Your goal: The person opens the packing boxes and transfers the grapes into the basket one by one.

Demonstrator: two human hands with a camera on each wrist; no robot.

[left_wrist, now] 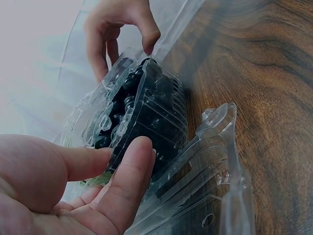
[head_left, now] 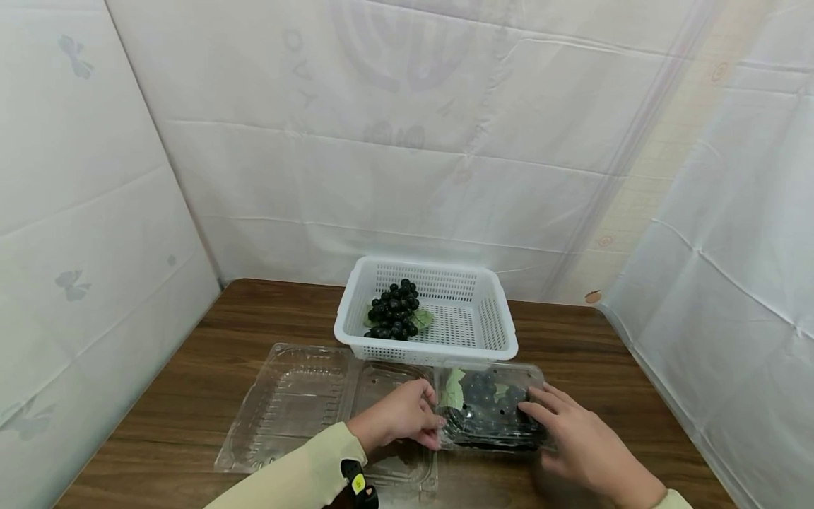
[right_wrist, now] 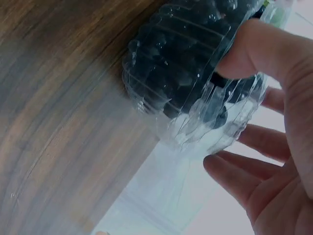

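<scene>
A closed clear plastic clamshell box [head_left: 490,417] with dark grapes and a green leaf inside lies on the table in the head view. My left hand [head_left: 402,416] is at its left end, pinching the edge between thumb and finger; the left wrist view shows this hand [left_wrist: 112,181] at the box corner. At the opposite end, my right hand [head_left: 581,440] grips the box, fingers over the lid's edge. In the right wrist view its thumb [right_wrist: 254,51] presses the rim and the other fingers spread along the far side.
Behind the box stands a white plastic basket [head_left: 432,351] holding a bunch of dark grapes [head_left: 394,311] with leaves. An open clear clamshell [head_left: 286,406] lies flat at the left, partly under my left forearm. White sheeting [head_left: 381,177] encloses the wooden table [head_left: 152,431].
</scene>
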